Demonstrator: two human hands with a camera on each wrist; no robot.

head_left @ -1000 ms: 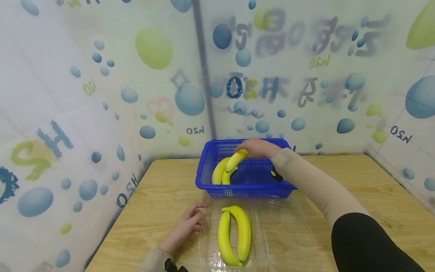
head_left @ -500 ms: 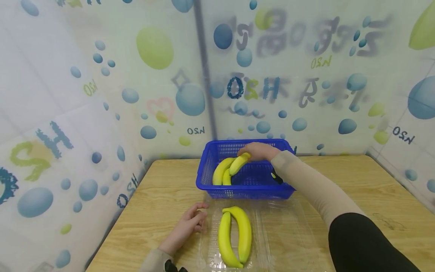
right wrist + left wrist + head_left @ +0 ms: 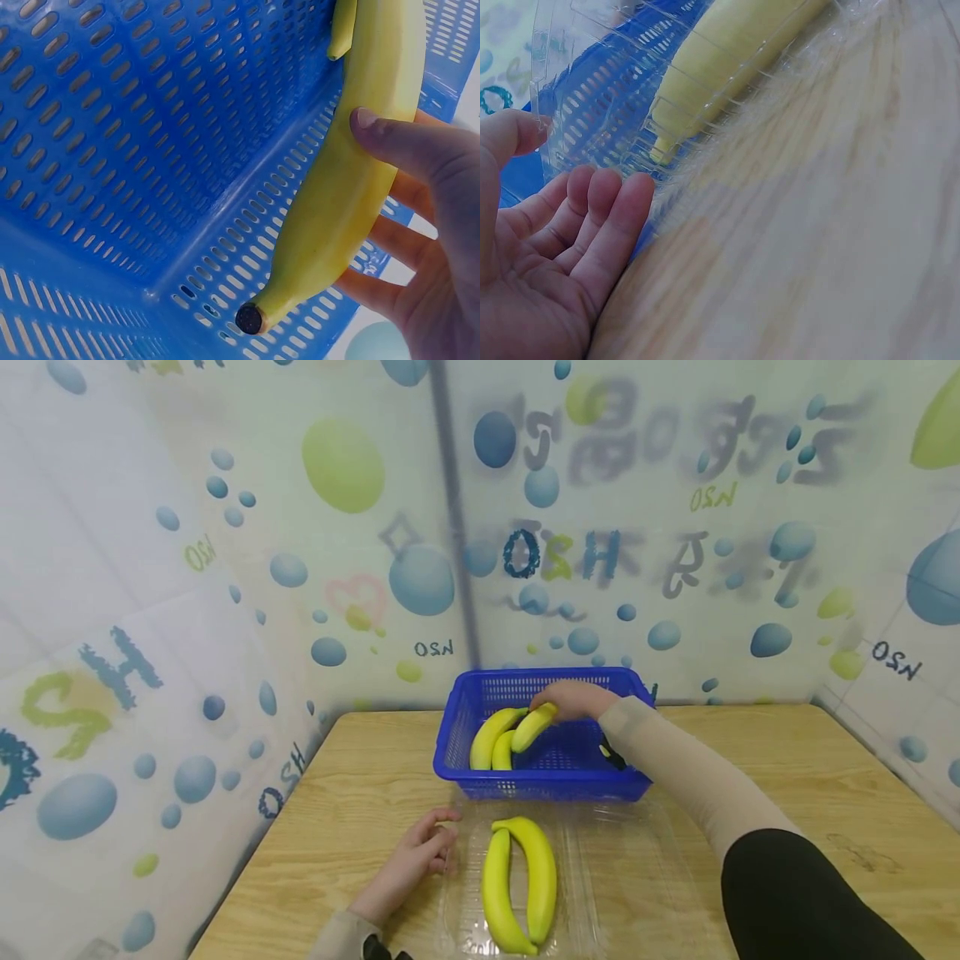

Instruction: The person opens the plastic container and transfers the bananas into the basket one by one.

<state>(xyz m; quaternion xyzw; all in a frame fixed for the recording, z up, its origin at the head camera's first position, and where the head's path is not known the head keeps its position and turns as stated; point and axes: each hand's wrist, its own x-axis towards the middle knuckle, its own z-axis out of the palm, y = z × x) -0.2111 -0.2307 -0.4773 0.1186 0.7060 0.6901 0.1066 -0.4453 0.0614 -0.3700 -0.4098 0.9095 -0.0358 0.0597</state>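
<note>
My right hand (image 3: 576, 700) grips a yellow banana (image 3: 535, 727) inside the blue plastic basket (image 3: 551, 782). In the right wrist view, the thumb lies across this banana (image 3: 337, 180) and the fingers are behind it; its dark end points down toward the slotted basket floor. Two other bananas (image 3: 491, 739) lie at the basket's left side. Nearer me, a clear plastic container (image 3: 577, 893) holds a pair of bananas (image 3: 542, 885), curved toward each other. My left hand (image 3: 412, 858) is at the container's left edge, fingers loosely bent, thumb (image 3: 525, 133) and fingertips right at its wall.
The basket stands at the back of the wooden table (image 3: 337, 793), close to the patterned curtain (image 3: 360, 568). The container's other transparent half (image 3: 637, 877) spreads to the right. Table surface extends on both sides.
My right hand has moved slightly right and lower in the basket with the banana, away from the bananas on the left. My left hand stays in place.
</note>
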